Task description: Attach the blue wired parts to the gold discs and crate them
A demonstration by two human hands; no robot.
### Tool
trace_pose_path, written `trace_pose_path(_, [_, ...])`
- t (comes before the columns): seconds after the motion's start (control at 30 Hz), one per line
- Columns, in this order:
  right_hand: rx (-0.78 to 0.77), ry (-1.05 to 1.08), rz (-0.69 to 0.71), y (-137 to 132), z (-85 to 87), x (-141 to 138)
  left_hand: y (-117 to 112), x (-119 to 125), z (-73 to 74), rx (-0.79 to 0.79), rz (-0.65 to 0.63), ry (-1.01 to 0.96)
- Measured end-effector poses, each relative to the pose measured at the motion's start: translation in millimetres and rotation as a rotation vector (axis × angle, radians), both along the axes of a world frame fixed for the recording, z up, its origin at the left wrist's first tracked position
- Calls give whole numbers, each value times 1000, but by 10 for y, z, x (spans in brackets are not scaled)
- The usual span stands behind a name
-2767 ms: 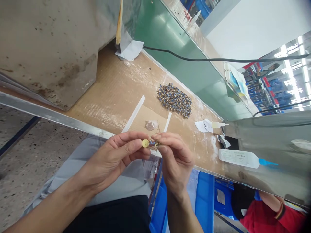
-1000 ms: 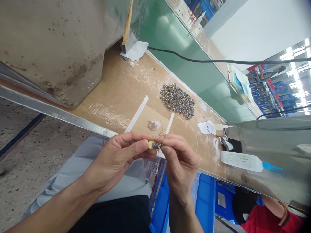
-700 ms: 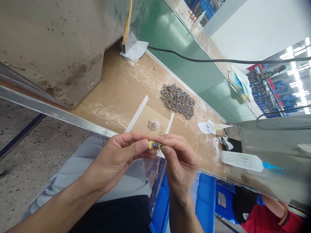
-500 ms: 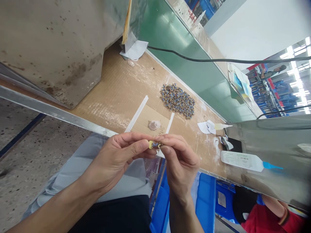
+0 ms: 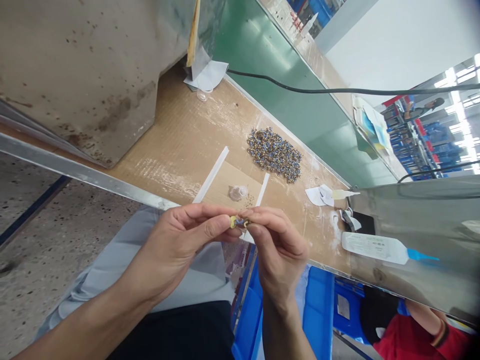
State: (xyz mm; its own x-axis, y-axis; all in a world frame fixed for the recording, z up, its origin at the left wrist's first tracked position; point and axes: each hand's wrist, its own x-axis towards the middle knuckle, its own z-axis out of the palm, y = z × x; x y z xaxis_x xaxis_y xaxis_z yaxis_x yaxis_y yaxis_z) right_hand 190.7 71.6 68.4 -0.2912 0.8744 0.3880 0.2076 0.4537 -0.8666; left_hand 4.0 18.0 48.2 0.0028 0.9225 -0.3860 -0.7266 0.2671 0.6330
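Note:
Between my two hands is a small blue and brass-coloured metal piece (image 5: 240,221) with a yellow end. My left hand (image 5: 187,232) pinches its yellow end between thumb and fingertips. The thumb and fingers of my right hand (image 5: 275,240) close on the brass-coloured end, and the fingertips partly cover it. Just beyond the hands, a small clear round dish (image 5: 237,193) sits on the cardboard-covered bench (image 5: 180,150), with tiny grains scattered beside it. Farther back lies a heap of small blue and brass-coloured pieces (image 5: 275,154).
A stained metal housing (image 5: 75,75) stands at the left. White tape strips (image 5: 212,175) mark the bench. On the right lie a white bottle with a blue nozzle (image 5: 375,247) and paper scraps (image 5: 318,195). A black cable (image 5: 300,90) crosses above. A co-worker's red sleeve (image 5: 416,337) shows at lower right.
Both hands stay in almost the same place. The held piece has turned slightly between the fingertips, and the camera view has shifted a little.

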Motion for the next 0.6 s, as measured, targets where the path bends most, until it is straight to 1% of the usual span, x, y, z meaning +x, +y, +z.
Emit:
trace_pose_path(0.1, [40, -26, -4, 4, 3, 1, -11, -14, -7, 8, -17, 61])
trace_pose_path(0.2, [114, -57, -6, -4, 1, -8, -19, -20, -1, 21, -23, 84])
trace_pose_path(0.33, [252, -96, -31, -39, -16, -50, -27, -20, 86, 17, 12, 126])
trace_pose_path(0.47, [389, -121, -86, -98, -59, -103, -38, -16, 178, 33, 30, 198])
trace_pose_path(0.6, [443, -124, -112, -150, -111, -131, -37, -2, 192, 50, 50, 284])
